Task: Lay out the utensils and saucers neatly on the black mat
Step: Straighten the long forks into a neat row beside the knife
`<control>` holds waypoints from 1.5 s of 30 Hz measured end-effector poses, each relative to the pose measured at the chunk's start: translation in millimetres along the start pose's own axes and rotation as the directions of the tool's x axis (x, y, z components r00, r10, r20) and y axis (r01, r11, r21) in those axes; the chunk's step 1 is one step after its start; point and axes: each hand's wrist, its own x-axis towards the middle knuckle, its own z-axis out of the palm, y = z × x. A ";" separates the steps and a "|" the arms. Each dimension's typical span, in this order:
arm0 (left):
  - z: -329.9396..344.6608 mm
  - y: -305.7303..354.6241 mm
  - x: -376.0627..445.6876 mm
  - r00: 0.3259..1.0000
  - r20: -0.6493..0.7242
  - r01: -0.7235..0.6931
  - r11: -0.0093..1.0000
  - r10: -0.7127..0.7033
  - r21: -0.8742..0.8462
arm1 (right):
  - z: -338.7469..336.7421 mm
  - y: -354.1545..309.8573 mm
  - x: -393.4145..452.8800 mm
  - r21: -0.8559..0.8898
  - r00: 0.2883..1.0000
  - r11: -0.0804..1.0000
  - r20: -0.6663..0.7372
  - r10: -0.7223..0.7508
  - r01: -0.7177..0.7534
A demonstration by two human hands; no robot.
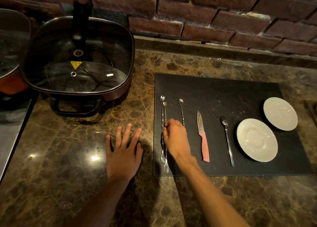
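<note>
A person's two bare forearms reach from the bottom edge over a brown marble counter (85, 141) backed by a brick wall (205, 12).

The black mat (223, 92) lies at about 3 o'clock from the frame's centre, square to the counter edge. Along its left border, two long twisted-stem bar forks lie side by side and nearly touching, spoon ends at 12 o'clock, tines at 6 o'clock: the left fork (162, 117) and the right fork (165, 166), which sits slightly lower, its tines close to the mat's near edge. Just to their right is a third twisted stirrer (181, 106), its lower half hidden by the hand. Next comes a knife (202, 135) with a pink handle, blade pointing to 12 o'clock, then a teaspoon (227, 141), bowl at 12 o'clock. At the mat's right end sit two white saucers, apart from each other: the near saucer (257, 140) and, at its 1 o'clock, the far saucer (280, 113).

The right hand (175, 137) rests on the mat with fingers curled, the fingertips (166, 123) pinching the stem of the right fork near its middle. The left hand (124, 151) lies flat on the counter just left of the mat, fingers spread wide, holding nothing.

At 10 o'clock stands a square electric pan (78, 58) with a glass lid.
</note>
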 end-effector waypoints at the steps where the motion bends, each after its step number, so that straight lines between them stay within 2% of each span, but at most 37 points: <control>1: 0.4 -0.2 -0.1 1.000 0.000 0.001 1.000 -0.001 0.001 | 1.5 -2.6 -0.5 -0.006 1.000 1.000 0.004 0.006 -0.006; 9: 4.2 -1.5 0.1 1.000 -0.029 -0.012 1.000 0.013 0.020 | 0.5 -6.1 -4.5 -0.056 0.998 0.997 0.019 0.053 -0.052; 15: 6.4 -2.8 0.4 0.999 -0.030 -0.017 0.999 0.018 0.027 | -4.5 -9.9 5.0 -0.228 0.991 0.967 0.037 0.129 -0.117; 22: 2.9 -1.9 0.0 1.000 -0.022 -0.017 0.999 0.018 0.033 | -10.6 -18.2 24.7 -0.238 0.977 0.955 0.079 0.200 -0.176; 27: -1.3 0.1 0.1 1.000 -0.004 -0.012 1.000 0.012 0.028 | -15.6 -16.1 28.3 -0.192 0.960 0.955 0.121 0.252 -0.227; 32: -3.2 0.1 0.1 1.000 0.006 -0.014 1.000 0.014 0.027 | -21.9 -7.6 31.5 0.029 0.926 0.934 0.146 0.349 -0.357; 40: 1.3 -1.7 0.5 0.999 -0.017 -0.027 0.999 0.028 0.044 | -23.5 8.1 36.1 0.126 0.912 0.911 0.182 0.369 -0.393; 42: 2.9 -2.5 0.6 0.999 -0.018 -0.028 0.998 0.029 0.051 | -24.6 9.4 36.9 0.128 0.912 0.910 0.177 0.370 -0.394; 45: 4.4 -2.9 0.6 1.000 -0.018 -0.025 0.999 0.026 0.046 | -24.8 9.1 37.1 -0.006 0.936 0.944 0.125 0.328 -0.330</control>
